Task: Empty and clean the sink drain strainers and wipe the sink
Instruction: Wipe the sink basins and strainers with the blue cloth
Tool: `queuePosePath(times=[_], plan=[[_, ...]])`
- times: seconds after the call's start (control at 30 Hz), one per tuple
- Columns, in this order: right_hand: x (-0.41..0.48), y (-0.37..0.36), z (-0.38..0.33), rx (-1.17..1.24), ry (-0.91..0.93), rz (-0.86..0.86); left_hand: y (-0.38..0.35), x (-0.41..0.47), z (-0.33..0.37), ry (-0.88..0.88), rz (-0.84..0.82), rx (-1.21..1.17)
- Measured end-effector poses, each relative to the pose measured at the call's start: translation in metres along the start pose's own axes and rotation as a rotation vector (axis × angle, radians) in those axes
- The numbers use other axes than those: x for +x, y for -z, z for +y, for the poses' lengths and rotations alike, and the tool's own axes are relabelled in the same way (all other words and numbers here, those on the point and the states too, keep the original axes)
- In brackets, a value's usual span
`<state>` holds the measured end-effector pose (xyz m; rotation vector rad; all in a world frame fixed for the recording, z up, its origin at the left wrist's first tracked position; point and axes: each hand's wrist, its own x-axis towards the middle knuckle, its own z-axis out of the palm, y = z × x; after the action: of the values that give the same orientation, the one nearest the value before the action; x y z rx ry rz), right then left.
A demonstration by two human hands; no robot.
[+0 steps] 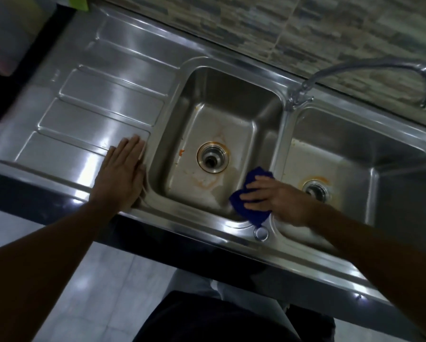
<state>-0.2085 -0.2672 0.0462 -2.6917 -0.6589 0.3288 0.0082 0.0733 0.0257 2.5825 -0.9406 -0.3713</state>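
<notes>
A stainless double sink (234, 70) fills the view. The left basin's floor carries orange stains around its drain (213, 157), an open dark hole with no strainer visible in it. In the right basin, orange residue rings the drain strainer (315, 191). My right hand (273, 199) presses a dark blue cloth (250, 204) flat against the left basin's near right wall, next to the divider. My left hand (123, 169) lies flat and open on the drainboard (88, 114) beside the left basin's rim.
A curved chrome faucet (303, 91) rises behind the divider, its spout arching off to the right. A small round hole fitting (260, 233) sits on the front rim. Tiled wall runs behind; pale floor tiles lie below the dark counter edge.
</notes>
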Motion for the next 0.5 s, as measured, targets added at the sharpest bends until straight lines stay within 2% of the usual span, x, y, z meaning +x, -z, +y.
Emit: queuePosePath(times=[0.07,0.13,0.27,0.4,0.5], plan=[[0.017,0.007,0.017,-0.052,-0.085,-0.048,0.004,0.01,0.002,0.008,0.032,-0.017],[0.035,0.011,0.029,0.023,-0.225,-0.062,0.005,0.027,0.001,-0.012,0.037,-0.024],[0.07,0.015,0.049,0.303,-0.653,0.139,0.0,0.07,0.0,-0.06,0.044,-0.018],[0.106,0.014,0.079,0.332,-1.015,0.224,-0.009,0.111,-0.008,-0.136,0.07,0.02],[0.133,0.003,0.1,0.346,-1.338,0.414,-0.015,0.139,-0.012,-0.16,0.122,0.046]])
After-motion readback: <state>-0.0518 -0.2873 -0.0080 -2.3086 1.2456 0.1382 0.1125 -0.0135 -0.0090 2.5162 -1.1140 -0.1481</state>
